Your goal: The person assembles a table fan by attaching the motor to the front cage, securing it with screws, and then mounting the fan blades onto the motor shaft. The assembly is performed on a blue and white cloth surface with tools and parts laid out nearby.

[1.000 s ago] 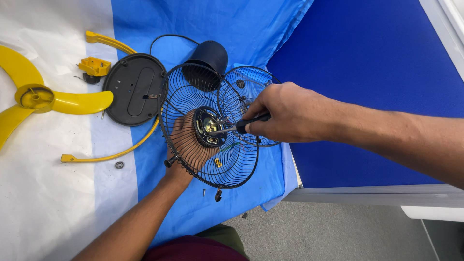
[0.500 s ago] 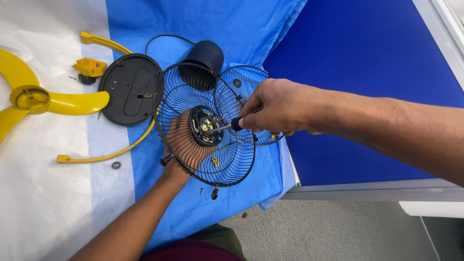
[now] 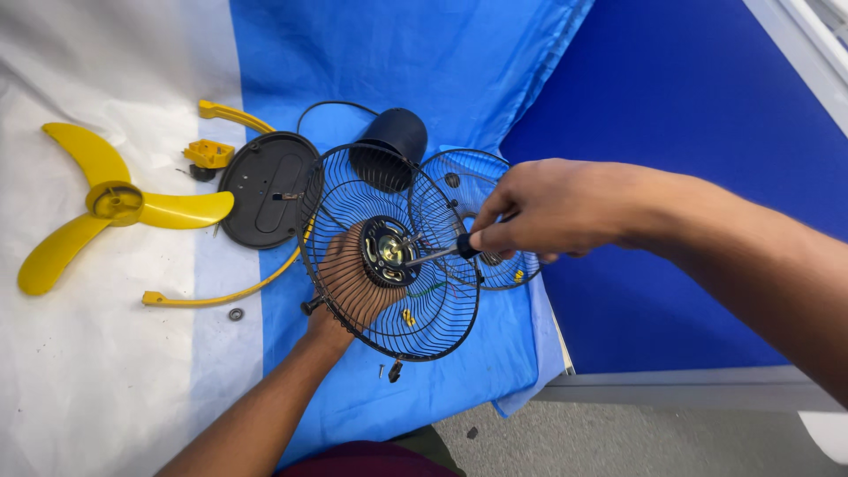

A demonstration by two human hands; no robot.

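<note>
While the black round wire fan guard (image 3: 389,252) is held tilted above the blue cloth (image 3: 424,62) covering the table, work is being carried out at its centre. The guard is supported from behind by the left hand (image 3: 349,283), whose palm and fingers are spread flat against the mesh rather than closed around it. A black-handled screwdriver (image 3: 442,253) is gripped in the right hand (image 3: 552,212), clenched about the handle, with the metal tip set against the round brass-coloured motor hub (image 3: 389,250) in the middle of the guard.

Disassembly is judged to be well advanced. The yellow three-bladed plastic fan propeller (image 3: 115,203) has been removed and lies near the left edge of the table on the white sheet (image 3: 88,371). The black round base plate (image 3: 265,190) lies flat, just left of the guard, with a small yellow plastic part (image 3: 209,153) beside it. A second black wire guard (image 3: 481,216) rests behind the first, partly under the right hand. The dark cylindrical motor housing (image 3: 393,141) stands just beyond both guards. Loose small screws (image 3: 393,369) lie on the cloth below the guard's lower rim, and a small washer (image 3: 236,314) lies on the white sheet.

The fastening at the hub is judged to be what remains; whether it is being loosened or tightened cannot be told.
</note>
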